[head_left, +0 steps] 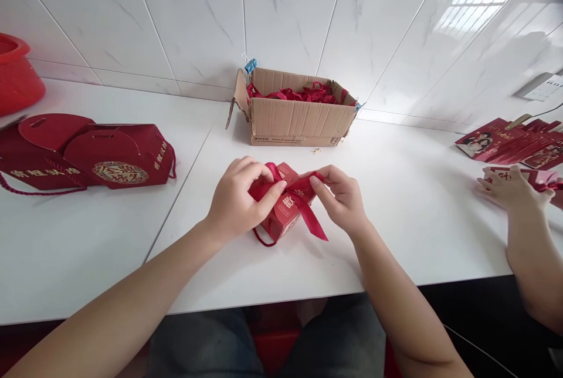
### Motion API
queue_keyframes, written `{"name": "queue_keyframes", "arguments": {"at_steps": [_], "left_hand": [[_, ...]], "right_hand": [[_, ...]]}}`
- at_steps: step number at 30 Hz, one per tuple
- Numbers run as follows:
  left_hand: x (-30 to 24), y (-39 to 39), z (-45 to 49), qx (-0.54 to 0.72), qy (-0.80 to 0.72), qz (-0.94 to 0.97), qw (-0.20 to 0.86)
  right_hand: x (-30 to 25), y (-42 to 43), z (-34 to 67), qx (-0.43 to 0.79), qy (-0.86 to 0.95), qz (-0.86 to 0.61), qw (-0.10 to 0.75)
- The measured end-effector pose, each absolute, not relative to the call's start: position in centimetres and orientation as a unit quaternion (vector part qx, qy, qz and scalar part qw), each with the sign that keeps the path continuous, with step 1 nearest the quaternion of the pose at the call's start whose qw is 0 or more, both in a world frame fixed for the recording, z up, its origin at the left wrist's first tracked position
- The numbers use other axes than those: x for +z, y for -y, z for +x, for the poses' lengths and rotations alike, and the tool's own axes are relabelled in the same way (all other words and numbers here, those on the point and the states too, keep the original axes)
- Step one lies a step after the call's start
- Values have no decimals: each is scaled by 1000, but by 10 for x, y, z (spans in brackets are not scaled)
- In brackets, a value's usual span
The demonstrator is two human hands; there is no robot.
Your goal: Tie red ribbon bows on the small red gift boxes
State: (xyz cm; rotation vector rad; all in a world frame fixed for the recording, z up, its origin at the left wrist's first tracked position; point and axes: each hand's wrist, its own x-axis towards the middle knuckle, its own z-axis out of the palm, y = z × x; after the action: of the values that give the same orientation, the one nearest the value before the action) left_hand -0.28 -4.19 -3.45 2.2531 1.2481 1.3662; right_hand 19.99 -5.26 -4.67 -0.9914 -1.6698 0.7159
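L hand point(244, 197) and R hand point(339, 197) pinch the red ribbon point(311, 219) atop the small red box point(284, 212) at 12 o'clock, carton point(299, 122) beyond, & the knot point(286, 191) could poss skew if one side's tugged harder.

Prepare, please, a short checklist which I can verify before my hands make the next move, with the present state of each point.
1. Left hand has a grip on the red ribbon: ok, pinched by thumb and finger.
2. Right hand has a grip too: ok, it pinches the ribbon at the right.
3. Small red box rests on the white table: ok.
4. Rope handle is apart from the hanging ribbon end: ok, it curves out at the near left.
5. Co-worker's hand is away from this box: ok, far right.
6. Ribbon is tight: cannot tell from this view.
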Motion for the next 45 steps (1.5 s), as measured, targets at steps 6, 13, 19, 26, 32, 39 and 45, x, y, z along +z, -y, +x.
{"name": "queue_keyframes", "arguments": {"at_steps": [6,13,19,26,32,39,45], "left_hand": [[-37,47,4,450,-380,781,208],[-40,43,8,425,-353,771,315],[-42,41,8,396,-313,785,359],[-40,43,8,398,-310,788,352],[-37,43,0,394,-348,796,299],[-35,42,-4,387,-381,814,207],[-27,45,-2,370,-440,795,195]], "right_hand": [[-41,53,203,361,636,-423,534],[-33,48,214,473,688,-312,453],[-37,44,215,459,671,-343,470],[-38,42,217,411,701,-368,453],[-38,41,227,429,650,-344,525],[-36,41,229,443,650,-371,493],[-37,39,225,439,652,-379,489]]}}
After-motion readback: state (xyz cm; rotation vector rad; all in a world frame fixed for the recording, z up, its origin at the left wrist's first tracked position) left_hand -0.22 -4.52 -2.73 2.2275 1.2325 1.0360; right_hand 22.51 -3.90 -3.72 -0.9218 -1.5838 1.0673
